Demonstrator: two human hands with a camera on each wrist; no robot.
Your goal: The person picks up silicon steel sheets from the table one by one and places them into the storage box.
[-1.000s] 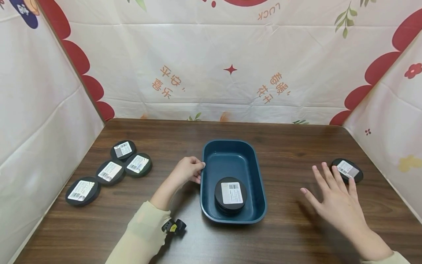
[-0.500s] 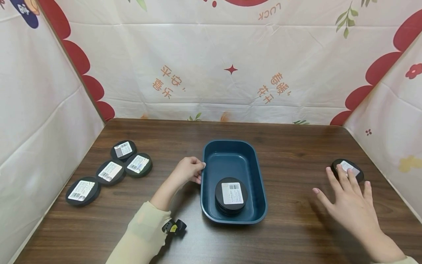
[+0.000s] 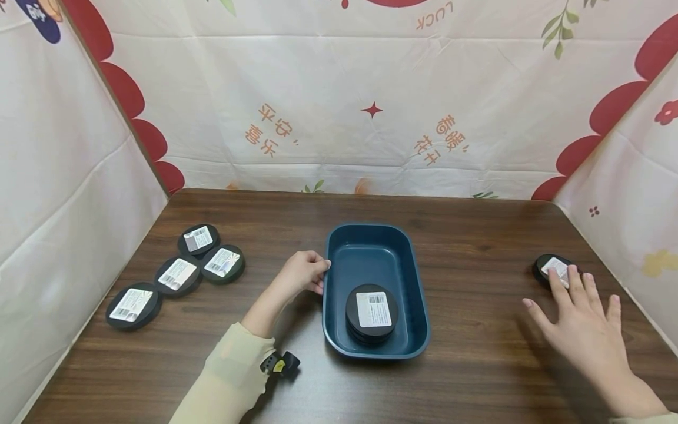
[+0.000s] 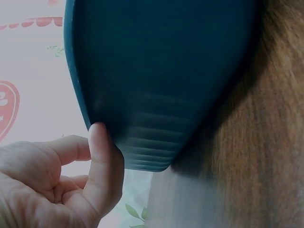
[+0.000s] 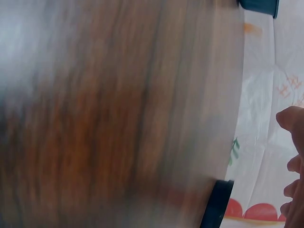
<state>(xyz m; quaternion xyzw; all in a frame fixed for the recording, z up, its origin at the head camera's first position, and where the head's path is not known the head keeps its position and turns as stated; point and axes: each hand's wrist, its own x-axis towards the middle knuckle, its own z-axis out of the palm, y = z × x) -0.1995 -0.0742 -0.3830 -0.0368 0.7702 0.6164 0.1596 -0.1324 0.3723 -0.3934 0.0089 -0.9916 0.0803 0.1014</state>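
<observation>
My left hand (image 3: pixel 299 275) pinches the left rim of a dark blue rectangular tray (image 3: pixel 365 259), thumb and fingers at its edge. In the left wrist view the tray's outer side (image 4: pixel 156 71) rises beside that hand (image 4: pixel 71 175). A stack of black round discs (image 3: pixel 372 315) with a white barcode label on top stands in the tray's near half. On the right, my right hand (image 3: pixel 590 333) is spread, palm down, its fingertips overlapping a labelled black disc (image 3: pixel 543 268) and hiding part of it. The right wrist view shows this disc (image 5: pixel 217 204) on edge, apart from the fingers (image 5: pixel 293 123).
Several more labelled black discs (image 3: pixel 177 275) lie close together on the left of the brown wooden table (image 3: pixel 477 235). A white printed cloth (image 3: pixel 328 76) hangs behind the table and along both sides. A black wrist camera (image 3: pixel 281 364) sits on the left sleeve.
My right hand has moved to the right over the table, its fingers now covering the disc's near right part. The left hand and tray have stayed in place.
</observation>
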